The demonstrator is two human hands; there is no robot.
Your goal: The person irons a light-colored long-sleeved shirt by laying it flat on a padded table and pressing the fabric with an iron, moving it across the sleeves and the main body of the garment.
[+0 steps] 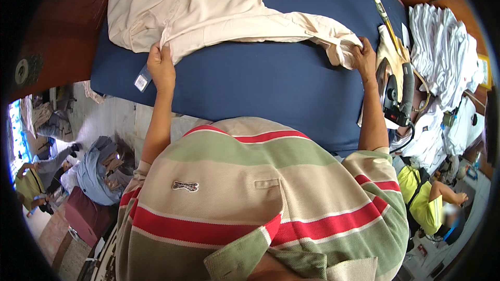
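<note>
A light beige long-sleeved shirt (208,0) lies across the padded blue board (250,83), its body bunched at the far left and one sleeve stretched to the right. My left hand (162,67) pinches the fabric at the sleeve's left end, near the shirt body. Beside that hand hangs a clear tag with a white label (141,80). My right hand (364,58) grips the cuff end of the sleeve, which is crumpled and folded around the fingers. Parts of the fingertips on both hands are hidden by cloth.
Close to my right forearm rests an iron (391,91) with a hose and cord, a beige cloth beside it. Several white garments (442,52) hang in a pile at the right. One person in a yellow top (424,205) is lower right; another person (31,182) is at left, near piled clothes (99,171).
</note>
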